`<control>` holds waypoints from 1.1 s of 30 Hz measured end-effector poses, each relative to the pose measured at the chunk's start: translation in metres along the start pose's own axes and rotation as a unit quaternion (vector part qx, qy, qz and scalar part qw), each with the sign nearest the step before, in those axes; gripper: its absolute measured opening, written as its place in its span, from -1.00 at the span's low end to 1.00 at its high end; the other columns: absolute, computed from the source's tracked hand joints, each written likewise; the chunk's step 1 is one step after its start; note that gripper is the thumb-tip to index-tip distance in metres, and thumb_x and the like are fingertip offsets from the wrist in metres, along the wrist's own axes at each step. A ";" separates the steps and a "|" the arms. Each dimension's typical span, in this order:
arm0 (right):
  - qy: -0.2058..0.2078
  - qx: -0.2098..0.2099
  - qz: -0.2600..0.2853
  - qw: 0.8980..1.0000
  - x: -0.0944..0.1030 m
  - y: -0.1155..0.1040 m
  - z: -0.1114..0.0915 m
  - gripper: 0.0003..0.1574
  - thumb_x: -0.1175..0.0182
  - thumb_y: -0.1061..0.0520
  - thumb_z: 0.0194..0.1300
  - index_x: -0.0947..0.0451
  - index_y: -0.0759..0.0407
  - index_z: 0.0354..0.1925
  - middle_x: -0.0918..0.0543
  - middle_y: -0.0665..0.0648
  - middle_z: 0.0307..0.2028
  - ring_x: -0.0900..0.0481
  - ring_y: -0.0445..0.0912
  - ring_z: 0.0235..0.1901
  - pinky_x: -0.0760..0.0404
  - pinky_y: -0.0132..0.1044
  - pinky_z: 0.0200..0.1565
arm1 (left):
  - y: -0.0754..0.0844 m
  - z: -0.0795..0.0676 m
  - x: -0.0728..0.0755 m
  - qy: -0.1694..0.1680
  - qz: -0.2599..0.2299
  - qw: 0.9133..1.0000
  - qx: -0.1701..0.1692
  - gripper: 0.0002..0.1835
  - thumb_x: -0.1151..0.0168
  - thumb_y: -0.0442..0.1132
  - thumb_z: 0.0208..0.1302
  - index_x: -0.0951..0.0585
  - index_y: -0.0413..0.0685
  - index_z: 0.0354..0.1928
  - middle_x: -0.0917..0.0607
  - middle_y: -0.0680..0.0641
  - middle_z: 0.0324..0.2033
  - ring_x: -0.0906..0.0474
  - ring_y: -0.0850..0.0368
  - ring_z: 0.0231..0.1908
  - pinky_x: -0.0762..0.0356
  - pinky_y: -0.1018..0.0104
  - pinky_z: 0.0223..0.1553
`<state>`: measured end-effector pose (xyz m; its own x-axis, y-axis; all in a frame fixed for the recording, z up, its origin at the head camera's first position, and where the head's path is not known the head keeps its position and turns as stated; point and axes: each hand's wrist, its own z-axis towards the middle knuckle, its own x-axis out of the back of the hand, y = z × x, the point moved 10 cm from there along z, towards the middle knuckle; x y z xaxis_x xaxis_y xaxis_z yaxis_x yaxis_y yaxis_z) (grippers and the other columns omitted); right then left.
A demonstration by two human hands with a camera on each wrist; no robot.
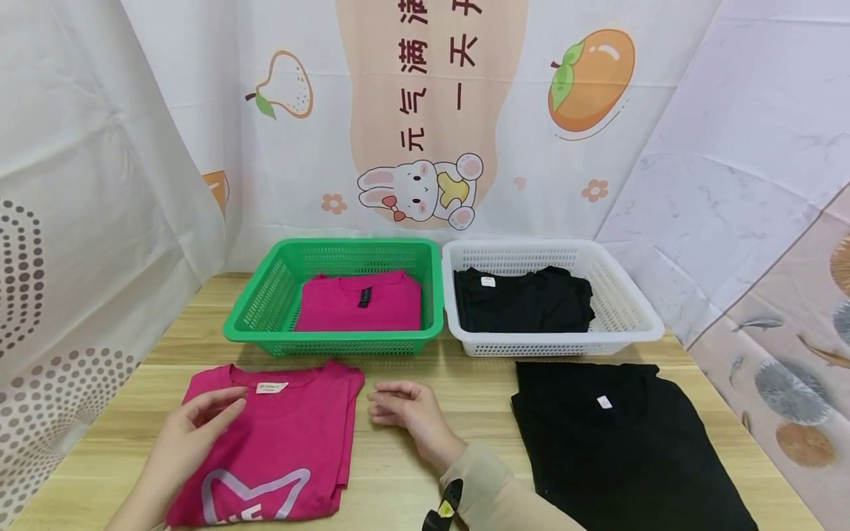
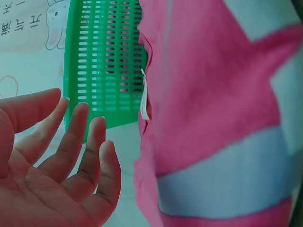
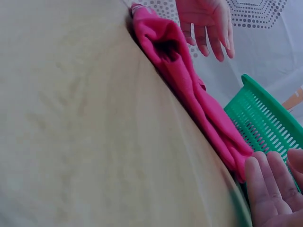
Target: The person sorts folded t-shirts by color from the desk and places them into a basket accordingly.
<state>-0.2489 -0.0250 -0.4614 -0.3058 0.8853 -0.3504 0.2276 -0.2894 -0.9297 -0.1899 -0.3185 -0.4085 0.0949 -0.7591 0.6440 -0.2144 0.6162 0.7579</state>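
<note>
A folded pink T-shirt (image 1: 285, 435) with a pale star print and a white neck label lies on the table at the left. Over its left side hovers my left hand (image 1: 195, 428), fingers relaxed and holding nothing; in the left wrist view the palm (image 2: 52, 189) faces up beside the shirt's collar edge. My right hand (image 1: 415, 420) is just right of the shirt's upper right corner, fingers loosely bent and bare. The right wrist view shows its fingertips (image 3: 272, 165) right by the end of the pink fold.
Behind the shirt stands a green basket (image 1: 332, 344) with a folded pink shirt (image 1: 361, 306) inside. Beside it, a white basket (image 1: 624, 295) holds a folded black shirt (image 1: 524, 302). Another folded black T-shirt (image 1: 624, 450) lies on the wooden table (image 1: 478, 391) at the right.
</note>
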 end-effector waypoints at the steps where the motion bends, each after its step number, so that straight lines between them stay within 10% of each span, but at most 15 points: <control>1: 0.000 -0.002 0.002 1.000 0.000 0.002 0.000 -0.53 -0.20 0.33 0.31 -0.45 0.62 0.11 -0.67 0.50 -0.04 -0.75 -0.14 -0.33 -0.73 -0.17 -0.11 | -0.001 0.000 0.000 -0.001 0.001 1.000 0.002 -0.39 -0.15 0.07 0.42 -0.46 -0.22 0.32 -0.55 -0.32 0.17 -0.35 0.68 -0.25 -0.56 0.59 -0.23; 13: -0.019 -0.015 0.000 1.000 -0.003 0.009 -0.002 -0.52 -0.17 0.34 0.33 -0.42 0.57 0.17 -0.67 0.47 -0.03 -0.73 -0.12 -0.28 -0.72 -0.16 -0.05 | -0.017 0.002 0.003 -0.017 0.019 1.000 0.011 -0.36 -0.14 0.05 0.43 -0.41 -0.27 0.35 -0.49 -0.41 0.21 -0.44 0.55 -0.25 -0.61 0.50 -0.26; 17: -0.036 -0.021 -0.020 0.999 -0.007 0.009 -0.004 -0.49 -0.16 0.34 0.35 -0.38 0.55 0.21 -0.63 0.50 0.01 -0.71 -0.10 -0.21 -0.70 -0.15 -0.01 | -0.025 0.003 0.004 -0.027 0.033 0.999 0.025 -0.32 -0.12 0.08 0.44 -0.36 -0.28 0.38 -0.44 -0.44 0.27 -0.56 0.06 -0.01 -0.52 0.55 -0.25; 20: -0.038 -0.028 -0.032 0.998 -0.008 0.010 -0.006 -0.48 -0.15 0.33 0.36 -0.36 0.53 0.23 -0.61 0.51 0.03 -0.71 -0.07 -0.20 -0.70 -0.13 0.00 | -0.029 0.002 0.004 -0.033 0.044 0.998 0.030 -0.29 -0.10 0.10 0.44 -0.32 -0.29 0.41 -0.41 -0.46 0.29 -0.39 -0.37 0.19 -0.56 0.25 -0.04; 24: -0.034 -0.040 -0.041 0.998 -0.007 0.014 -0.008 -0.48 -0.14 0.32 0.37 -0.36 0.49 0.24 -0.62 0.47 0.02 -0.72 -0.05 -0.22 -0.70 -0.12 -0.02 | -0.033 0.002 0.002 -0.044 0.047 0.997 0.037 -0.25 -0.08 0.12 0.45 -0.26 -0.29 0.44 -0.36 -0.48 0.32 -0.33 -0.44 0.24 -0.41 -0.27 0.12; 33: -0.059 -0.068 -0.055 0.994 -0.011 0.019 -0.011 -0.46 -0.13 0.29 0.40 -0.32 0.44 0.28 -0.63 0.46 0.04 -0.72 0.02 -0.15 -0.71 -0.07 -0.02 | -0.048 0.005 0.001 -0.082 0.052 0.992 0.081 -0.13 -0.01 0.20 0.45 -0.09 -0.31 0.50 -0.13 -0.53 0.41 -0.10 -0.50 0.33 -0.25 -0.41 0.24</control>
<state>-0.2312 -0.0364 -0.4734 -0.4400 0.8579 -0.2654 0.3070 -0.1341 -0.9422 -0.1842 -0.3494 -0.4449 -0.0934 -0.7249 0.6825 -0.3700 0.6616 0.6522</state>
